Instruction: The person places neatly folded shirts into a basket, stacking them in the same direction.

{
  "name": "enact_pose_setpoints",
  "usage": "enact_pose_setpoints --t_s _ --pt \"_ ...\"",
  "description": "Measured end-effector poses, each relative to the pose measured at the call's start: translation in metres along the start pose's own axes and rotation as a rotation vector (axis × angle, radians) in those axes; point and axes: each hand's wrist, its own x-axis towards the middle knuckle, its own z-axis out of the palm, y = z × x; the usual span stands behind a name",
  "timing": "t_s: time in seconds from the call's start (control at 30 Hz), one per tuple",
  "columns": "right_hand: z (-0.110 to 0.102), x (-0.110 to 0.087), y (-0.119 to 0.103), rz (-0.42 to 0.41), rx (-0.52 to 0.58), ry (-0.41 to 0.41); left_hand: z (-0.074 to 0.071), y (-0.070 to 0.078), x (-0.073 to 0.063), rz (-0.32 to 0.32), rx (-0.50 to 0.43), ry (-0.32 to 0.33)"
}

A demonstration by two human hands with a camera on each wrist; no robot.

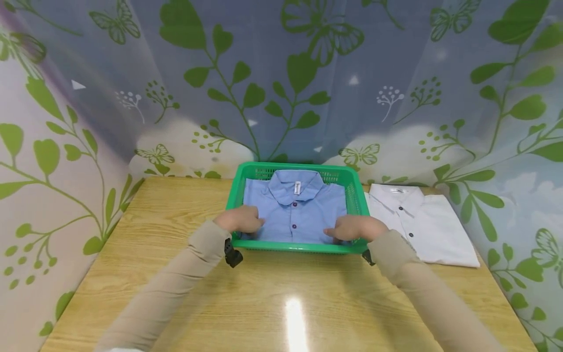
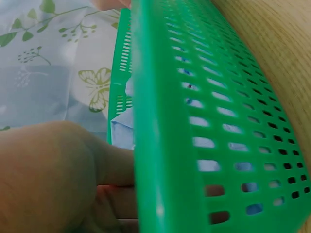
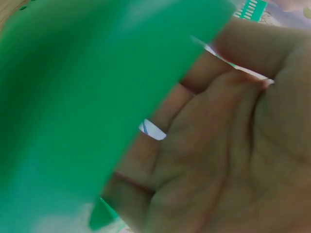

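Observation:
A folded light-blue shirt [image 1: 281, 215] with a collar, dark buttons and a small neck label lies inside a green plastic basket [image 1: 290, 248]. My left hand [image 1: 242, 219] reaches over the basket's near left corner and grips the shirt's near left edge, thumb on top. At the opposite near corner, my right hand [image 1: 357, 227] holds the shirt's right edge in the same way. In the left wrist view the basket's perforated wall [image 2: 160, 145] covers the left fingertips. A blurred green rim [image 3: 97, 97] hides the right fingertips in the right wrist view.
A folded white shirt [image 1: 433, 225] with dark buttons lies on the wooden table [image 1: 281, 293], right of the basket. Behind the basket hangs a leaf-and-butterfly patterned curtain [image 1: 272, 73], which also runs along both sides of the table.

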Motion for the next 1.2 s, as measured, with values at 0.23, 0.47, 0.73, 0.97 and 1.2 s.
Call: enact_pose_setpoints --t_s 0.23,0.47,0.73,0.97,1.2 --pt "-0.004 -0.007 0.005 -0.058 0.102 0.030 0.005 -0.005 -0.002 0.116 -0.137 0.127" --pt "-0.013 -0.024 0.009 -0.164 0.158 0.125 0.004 -0.006 -0.015 0.205 -0.186 0.178" --pt "-0.018 -0.052 0.012 -0.211 0.185 0.283 0.002 0.009 -0.038 0.284 -0.224 0.295" --pt "-0.024 -0.084 0.026 -0.265 0.268 0.551 0.004 0.036 -0.056 0.410 -0.307 0.423" --pt "-0.011 -0.109 0.051 -0.300 0.428 0.788 0.016 0.068 -0.077 0.518 -0.317 0.583"
